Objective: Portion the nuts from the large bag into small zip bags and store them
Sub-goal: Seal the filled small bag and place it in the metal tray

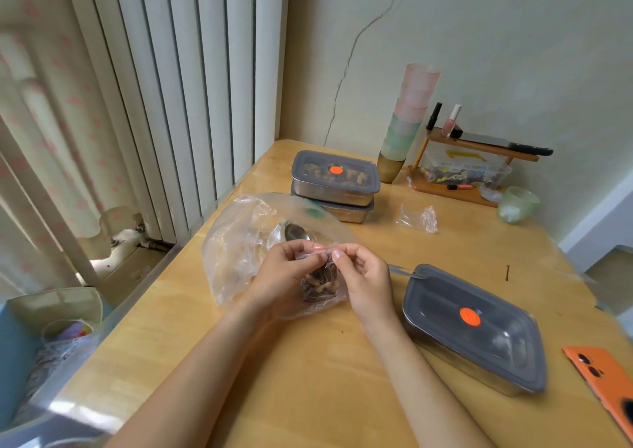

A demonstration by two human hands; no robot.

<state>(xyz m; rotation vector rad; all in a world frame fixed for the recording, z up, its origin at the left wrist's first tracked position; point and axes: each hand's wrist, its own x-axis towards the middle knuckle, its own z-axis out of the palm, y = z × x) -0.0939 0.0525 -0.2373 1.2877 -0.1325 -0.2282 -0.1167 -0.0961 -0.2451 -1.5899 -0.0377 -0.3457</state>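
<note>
A small zip bag (320,281) filled with mixed nuts hangs between my hands over the wooden table (308,362). My left hand (284,276) pinches the left end of its red zip strip, and my right hand (366,276) pinches the right end. Behind them lies the large clear bag (239,242), crumpled and open, with a metal spoon (296,232) lying on it. Another empty small bag (418,220) lies farther back on the table.
A lidded steel container (472,327) sits right of my hands, with a metal handle (406,271) resting at its far edge. Two stacked lidded containers (334,182) stand at the back. Stacked cups (407,122), a small wooden shelf (472,166), a green cup (517,204) and an orange phone (603,379) are on the right.
</note>
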